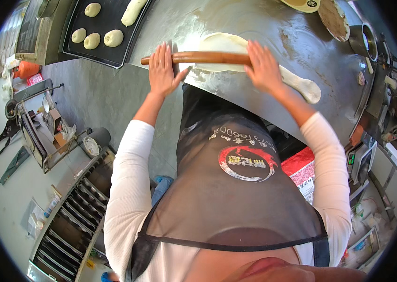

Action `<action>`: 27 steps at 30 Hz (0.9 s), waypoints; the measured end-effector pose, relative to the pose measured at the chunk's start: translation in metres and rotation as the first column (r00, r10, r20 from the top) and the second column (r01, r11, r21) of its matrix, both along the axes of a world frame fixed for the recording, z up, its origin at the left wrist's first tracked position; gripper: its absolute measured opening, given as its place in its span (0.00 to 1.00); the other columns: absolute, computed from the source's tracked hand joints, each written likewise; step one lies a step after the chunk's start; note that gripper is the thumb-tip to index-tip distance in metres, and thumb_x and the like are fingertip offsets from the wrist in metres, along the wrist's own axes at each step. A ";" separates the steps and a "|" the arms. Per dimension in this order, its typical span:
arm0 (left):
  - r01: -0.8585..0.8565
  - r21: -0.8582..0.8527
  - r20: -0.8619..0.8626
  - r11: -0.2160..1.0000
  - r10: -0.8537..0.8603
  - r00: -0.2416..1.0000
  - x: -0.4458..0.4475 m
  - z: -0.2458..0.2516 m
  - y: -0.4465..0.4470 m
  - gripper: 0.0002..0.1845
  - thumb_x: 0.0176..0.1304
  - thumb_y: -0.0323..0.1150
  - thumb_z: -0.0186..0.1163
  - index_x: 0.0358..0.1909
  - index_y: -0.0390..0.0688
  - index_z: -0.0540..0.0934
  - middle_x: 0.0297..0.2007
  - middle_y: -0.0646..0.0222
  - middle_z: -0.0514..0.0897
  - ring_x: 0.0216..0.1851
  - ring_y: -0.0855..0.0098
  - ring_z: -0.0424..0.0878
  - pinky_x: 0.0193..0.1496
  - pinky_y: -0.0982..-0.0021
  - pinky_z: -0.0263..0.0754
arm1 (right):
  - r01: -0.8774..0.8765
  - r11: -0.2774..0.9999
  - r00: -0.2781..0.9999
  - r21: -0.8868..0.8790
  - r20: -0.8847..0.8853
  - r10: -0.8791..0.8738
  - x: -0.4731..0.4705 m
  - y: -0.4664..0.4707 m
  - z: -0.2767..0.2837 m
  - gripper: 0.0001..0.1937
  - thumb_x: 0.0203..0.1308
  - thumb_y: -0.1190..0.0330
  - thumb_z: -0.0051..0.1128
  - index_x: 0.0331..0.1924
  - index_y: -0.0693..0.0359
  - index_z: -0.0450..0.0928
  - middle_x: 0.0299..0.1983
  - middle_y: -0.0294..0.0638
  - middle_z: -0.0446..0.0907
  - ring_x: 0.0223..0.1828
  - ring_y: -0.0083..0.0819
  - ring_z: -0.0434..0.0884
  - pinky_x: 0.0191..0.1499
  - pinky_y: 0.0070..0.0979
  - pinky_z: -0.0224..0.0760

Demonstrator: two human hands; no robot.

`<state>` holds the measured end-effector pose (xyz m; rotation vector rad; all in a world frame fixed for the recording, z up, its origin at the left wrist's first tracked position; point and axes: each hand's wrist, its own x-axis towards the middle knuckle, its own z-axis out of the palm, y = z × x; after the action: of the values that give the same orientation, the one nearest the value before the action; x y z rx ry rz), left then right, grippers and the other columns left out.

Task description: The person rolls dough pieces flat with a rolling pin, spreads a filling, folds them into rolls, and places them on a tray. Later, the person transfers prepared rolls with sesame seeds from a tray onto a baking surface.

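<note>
A wooden rolling pin (pixel 209 57) lies across a thin, flattened sheet of dough (pixel 221 41) on the metal worktable. My left hand (pixel 163 67) holds the pin down near its left end, fingers stretched forward over it and thumb apart. Over the pin's right part, my right hand (pixel 263 67) presses with its fingers extended; it hides that end and looks slightly blurred. A long, narrow piece of dough (pixel 302 84) reaches out from beneath the right wrist, thicker at its far end. Whether it joins the sheet is hidden by my hand.
A black baking tray (pixel 96 56) with several dough pieces (pixel 113 38) is at the upper left. Along the worktable's (pixel 240 95) right side stand a metal pot (pixel 364 42) and a yellow container (pixel 302 4). A tray rack (pixel 68 225) stands at lower left, a digital scale (pixel 360 162) at right.
</note>
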<state>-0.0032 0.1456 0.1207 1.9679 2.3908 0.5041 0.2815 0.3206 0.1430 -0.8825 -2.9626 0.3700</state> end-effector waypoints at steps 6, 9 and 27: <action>0.023 -0.077 -0.047 0.997 -0.026 0.999 -0.066 0.003 0.063 0.36 0.47 0.64 0.60 0.47 0.43 0.75 0.48 0.63 0.75 0.52 0.60 0.71 0.54 0.60 0.64 | -0.024 0.997 0.986 0.074 -0.163 0.036 -0.079 0.101 -0.033 0.30 0.64 0.51 0.41 0.63 0.65 0.61 0.67 0.50 0.57 0.69 0.44 0.54 0.69 0.41 0.43; 0.109 -0.154 -0.031 0.982 -0.115 0.993 -0.074 0.021 0.077 0.28 0.46 0.59 0.65 0.33 0.42 0.79 0.32 0.67 0.78 0.40 0.63 0.77 0.45 0.64 0.69 | 0.074 0.995 0.976 0.067 -0.211 -0.059 -0.089 0.121 -0.040 0.30 0.63 0.51 0.41 0.61 0.68 0.63 0.65 0.54 0.59 0.69 0.46 0.55 0.69 0.42 0.44; 0.540 -0.100 -0.017 0.836 -0.544 0.839 0.178 0.008 0.245 0.40 0.55 0.68 0.46 0.54 0.41 0.72 0.61 0.60 0.65 0.68 0.63 0.54 0.70 0.48 0.37 | 0.615 0.743 0.785 0.263 -0.114 -0.609 0.244 0.095 -0.049 0.28 0.65 0.48 0.37 0.67 0.49 0.59 0.68 0.45 0.56 0.69 0.45 0.54 0.67 0.46 0.44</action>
<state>0.1745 0.3902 0.1282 2.4838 1.6948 0.3171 0.5258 0.4155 0.0940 -1.6917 -2.3969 -0.0827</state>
